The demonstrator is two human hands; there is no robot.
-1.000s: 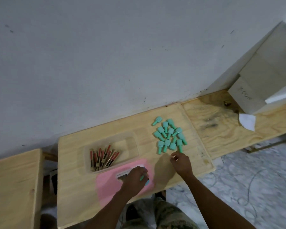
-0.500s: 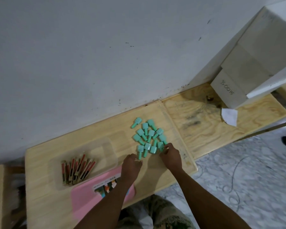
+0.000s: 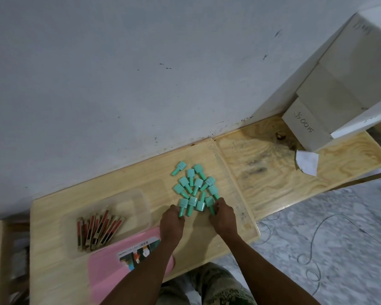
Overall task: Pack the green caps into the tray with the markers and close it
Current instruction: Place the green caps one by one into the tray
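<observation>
You face a scuffed grey-white wall (image 3: 141,73) beyond your fingers, with the plywood table (image 3: 273,172) butted against it. Past your fingers to the right, pale boxes (image 3: 339,95) stand on the table. Below and right lies a marbled grey floor (image 3: 328,249) crossed by a thin cable (image 3: 312,238).

The person is working with both forearms bare: no sleeves are reaching into view, and nothing is showing on either wrist, no watch, band or glove. The left hand (image 3: 171,221) and the right hand (image 3: 223,216) are both uncovered, with no rings that I can make out from here. Lower down, the legs are wearing camouflage-patterned trousers (image 3: 216,289), mottled in olive, tan and darker blotches.
</observation>
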